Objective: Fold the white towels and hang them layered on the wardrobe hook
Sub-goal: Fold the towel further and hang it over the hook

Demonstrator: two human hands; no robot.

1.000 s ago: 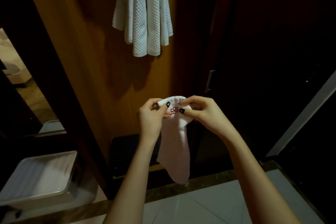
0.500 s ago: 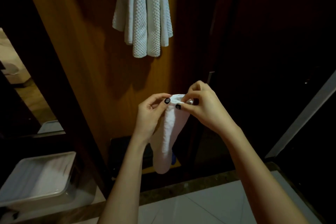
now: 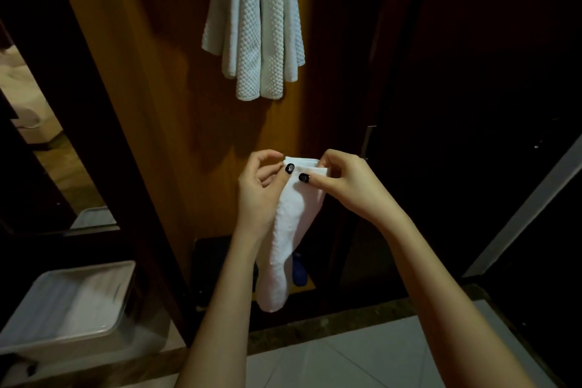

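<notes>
A small white towel (image 3: 289, 230) hangs folded into a narrow strip between my hands, in front of the wooden wardrobe panel (image 3: 151, 104). My left hand (image 3: 259, 189) pinches its top left corner between thumb and fingers. At the top right edge, my right hand (image 3: 343, 186) pinches the fold. Above, several white waffle-textured towels (image 3: 255, 28) hang bunched from the top of the panel; the hook itself is out of view.
A white plastic bin (image 3: 72, 305) stands at the lower left on the floor. A dark doorway lies to the right. A low dark shelf (image 3: 220, 261) with a blue object (image 3: 299, 271) sits behind the towel. Pale tiles (image 3: 362, 356) cover the floor below.
The towel has gone from a wider hanging piece to a narrower folded strip, and both hands rose slightly while shifting their pinch along its top edge.
</notes>
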